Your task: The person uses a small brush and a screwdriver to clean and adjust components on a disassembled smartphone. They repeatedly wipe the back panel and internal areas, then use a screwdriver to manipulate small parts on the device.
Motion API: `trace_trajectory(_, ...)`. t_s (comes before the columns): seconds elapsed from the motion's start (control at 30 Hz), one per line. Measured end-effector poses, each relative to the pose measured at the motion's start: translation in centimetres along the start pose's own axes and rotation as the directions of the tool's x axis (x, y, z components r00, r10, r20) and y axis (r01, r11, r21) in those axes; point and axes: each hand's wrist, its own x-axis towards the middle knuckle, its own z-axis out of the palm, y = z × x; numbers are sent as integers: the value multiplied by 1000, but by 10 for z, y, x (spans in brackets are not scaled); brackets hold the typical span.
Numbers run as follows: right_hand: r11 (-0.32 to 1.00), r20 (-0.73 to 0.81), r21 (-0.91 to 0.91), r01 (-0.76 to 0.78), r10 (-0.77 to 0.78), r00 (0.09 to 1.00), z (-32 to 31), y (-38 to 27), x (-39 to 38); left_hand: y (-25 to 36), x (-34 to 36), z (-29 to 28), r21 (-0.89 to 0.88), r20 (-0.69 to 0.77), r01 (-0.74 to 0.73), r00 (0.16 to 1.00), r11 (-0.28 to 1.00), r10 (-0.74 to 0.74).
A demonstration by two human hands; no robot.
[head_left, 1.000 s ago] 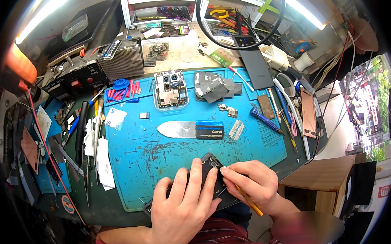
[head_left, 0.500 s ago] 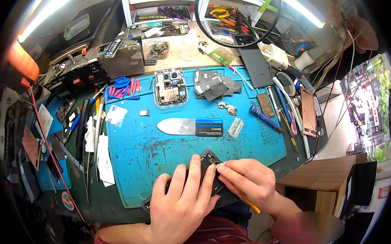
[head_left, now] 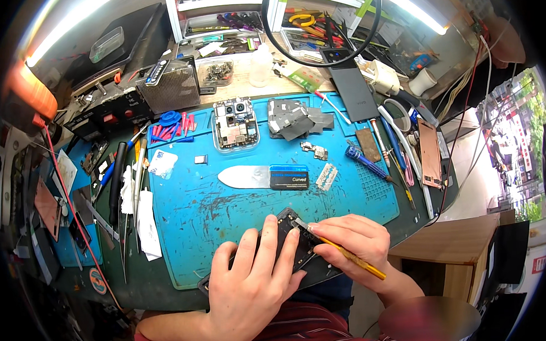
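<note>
My left hand [head_left: 253,285] holds a dark phone body [head_left: 288,248] at the mat's front edge, its fingers spread across the top and the index near the upper end. On the phone's right side, my right hand [head_left: 354,252] grips a slim yellow-handled tool [head_left: 360,263], tip on the frame. Beyond them lie a flat metal pry blade [head_left: 246,177] and a razor blade [head_left: 327,176]. An opened phone board [head_left: 234,124] sits in a clear tray, beside dark shielding pieces [head_left: 289,116].
The blue mat [head_left: 209,227] is bordered by pens, tweezers and paper [head_left: 148,226] at left, screwdrivers [head_left: 366,161] and copper-coloured panels [head_left: 429,153] at right. Behind stand a power box [head_left: 115,119], a squeeze bottle [head_left: 258,69] and tool drawers [head_left: 220,25]. A wooden cabinet [head_left: 432,243] is right.
My right hand has turned the yellow tool, whose handle end has swung up and to the right. My left hand stays on the phone body, shifted very slightly in view.
</note>
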Motion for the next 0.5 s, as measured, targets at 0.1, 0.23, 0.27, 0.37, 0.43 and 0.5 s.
trace_trajectory(0.1,1000,-28,-22,-2,2,1000,5,1,-2,1,1,-1,2,5,1,1000,1000,-1)
trace_trajectory(0.23,998,-51,-59,7,-10,999,8,-2,0,2,1,-1,9,2,1,1000,1000,-1)
trace_trajectory(0.27,996,-44,-84,31,-35,998,11,-2,1,2,0,0,9,-1,5,1000,1000,-5)
trace_trajectory(0.37,988,-19,-119,94,-97,995,13,-1,3,1,-1,4,12,-13,10,1000,1000,-10)
trace_trajectory(0.43,989,5,-89,122,-122,993,10,3,5,1,-1,4,19,-23,11,1000,1000,-10)
trace_trajectory(0.5,989,-5,-98,112,-113,994,10,-2,3,1,-2,6,14,-40,10,999,1000,-9)
